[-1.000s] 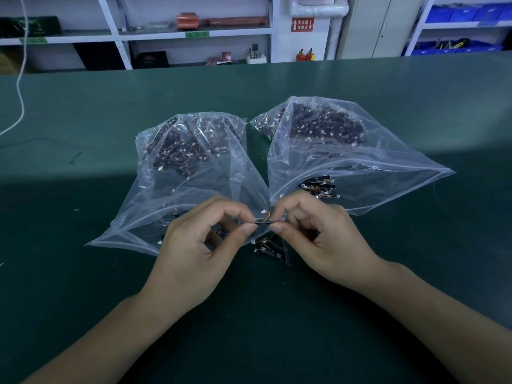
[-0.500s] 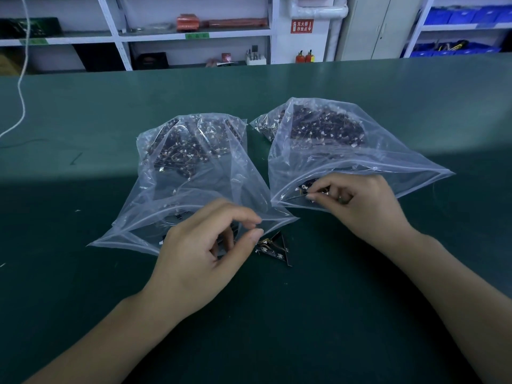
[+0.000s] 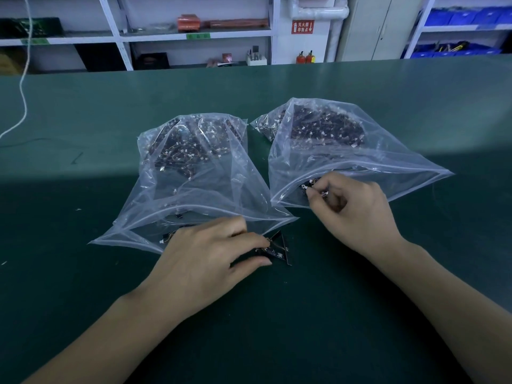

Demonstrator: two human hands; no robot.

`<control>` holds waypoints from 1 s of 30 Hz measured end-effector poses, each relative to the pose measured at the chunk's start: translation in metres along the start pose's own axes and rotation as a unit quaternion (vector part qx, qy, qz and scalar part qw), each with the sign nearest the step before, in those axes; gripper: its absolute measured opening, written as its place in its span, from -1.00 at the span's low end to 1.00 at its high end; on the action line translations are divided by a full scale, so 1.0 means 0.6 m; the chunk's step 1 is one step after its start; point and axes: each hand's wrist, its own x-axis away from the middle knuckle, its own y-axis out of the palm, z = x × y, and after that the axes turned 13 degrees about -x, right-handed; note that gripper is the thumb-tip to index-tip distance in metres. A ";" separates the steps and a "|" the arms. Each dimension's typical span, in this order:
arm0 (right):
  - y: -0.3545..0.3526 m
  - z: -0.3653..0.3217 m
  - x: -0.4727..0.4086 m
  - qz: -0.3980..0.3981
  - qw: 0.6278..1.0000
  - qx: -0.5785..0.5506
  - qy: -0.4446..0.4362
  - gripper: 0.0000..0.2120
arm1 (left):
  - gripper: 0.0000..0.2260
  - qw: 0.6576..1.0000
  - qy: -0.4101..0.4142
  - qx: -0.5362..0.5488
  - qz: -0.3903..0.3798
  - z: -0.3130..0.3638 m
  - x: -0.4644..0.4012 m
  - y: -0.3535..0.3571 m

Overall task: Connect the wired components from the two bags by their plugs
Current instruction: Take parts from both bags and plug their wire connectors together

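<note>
Few joined pieces [image 3: 274, 249] lie under the left hand [image 3: 205, 261] at 6 o'clock on the worktop [image 3: 83, 286], fingers resting slack; the right hand [image 3: 352, 209] pinches a component [image 3: 311, 185] at the right bag [image 3: 360, 164] mouth; both bags, the left bag [image 3: 194, 173] included, look nearly full.

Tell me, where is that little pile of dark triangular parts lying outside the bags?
The pile of triangular parts lies on the green table near the centre of the head view, just in front of the left bag, at the left hand's fingertips.
</note>
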 end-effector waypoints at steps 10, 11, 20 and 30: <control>0.020 -0.030 0.017 -0.131 0.986 -0.095 -0.050 -0.55 | -0.60 0.990 0.110 -0.083 -0.028 0.032 -0.026 0.022; 0.020 -0.030 0.017 -0.128 0.986 -0.097 -0.046 -0.56 | -0.61 0.989 0.113 -0.090 -0.032 0.032 -0.029 0.022; 0.026 -0.023 0.017 -0.136 0.985 -0.104 -0.028 -0.60 | -0.91 0.990 0.115 -0.043 0.075 0.034 -0.027 0.023; 0.025 -0.037 0.023 -0.174 0.969 -0.159 -0.077 -0.63 | -0.91 0.949 -0.094 0.204 0.219 0.021 -0.018 0.014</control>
